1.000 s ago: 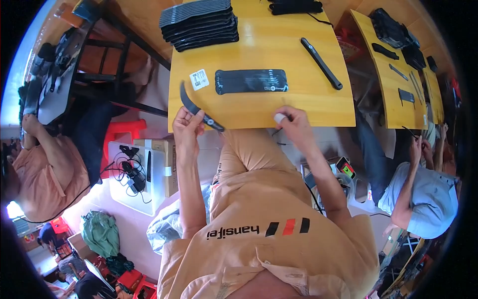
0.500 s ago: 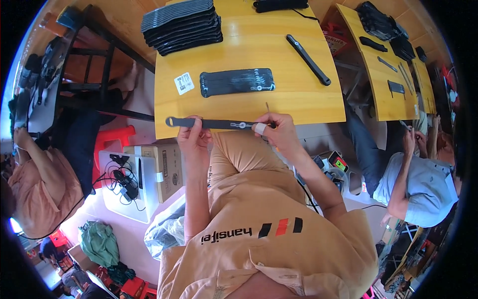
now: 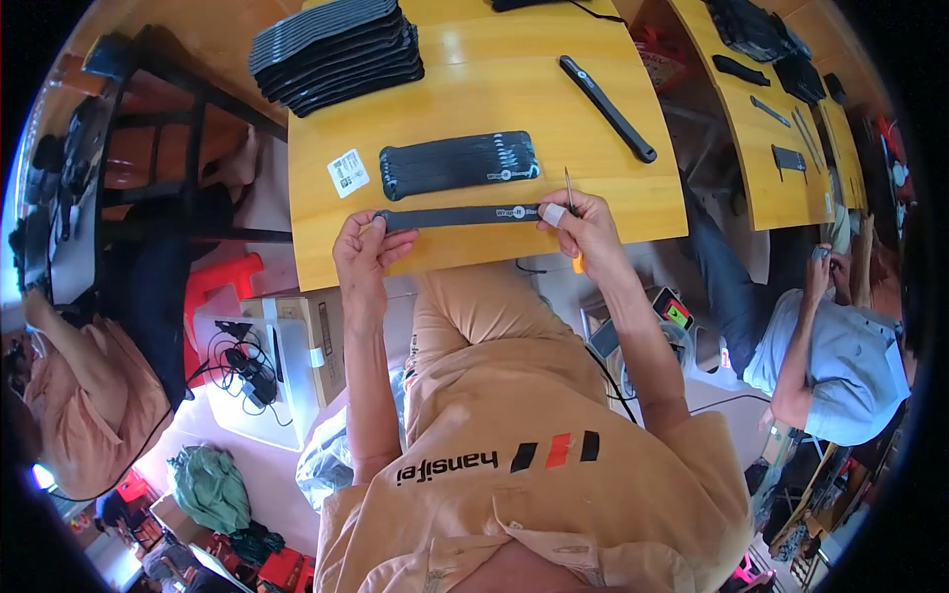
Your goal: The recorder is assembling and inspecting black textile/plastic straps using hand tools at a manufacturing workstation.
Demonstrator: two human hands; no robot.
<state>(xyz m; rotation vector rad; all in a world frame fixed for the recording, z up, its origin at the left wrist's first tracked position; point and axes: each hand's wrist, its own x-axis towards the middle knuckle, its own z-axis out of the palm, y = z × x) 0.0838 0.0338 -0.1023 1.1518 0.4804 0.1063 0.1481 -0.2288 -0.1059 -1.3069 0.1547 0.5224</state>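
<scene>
Both hands, left hand (image 3: 361, 247) and right hand (image 3: 583, 222), pinch a black strap (image 3: 460, 215) below, seemingly, stacked straps (image 3: 460, 164).

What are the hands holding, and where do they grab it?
Both hold a black strap flat on the table: the left hand pinches its left end, the right hand its right end. The right hand also holds a thin tool.
</scene>
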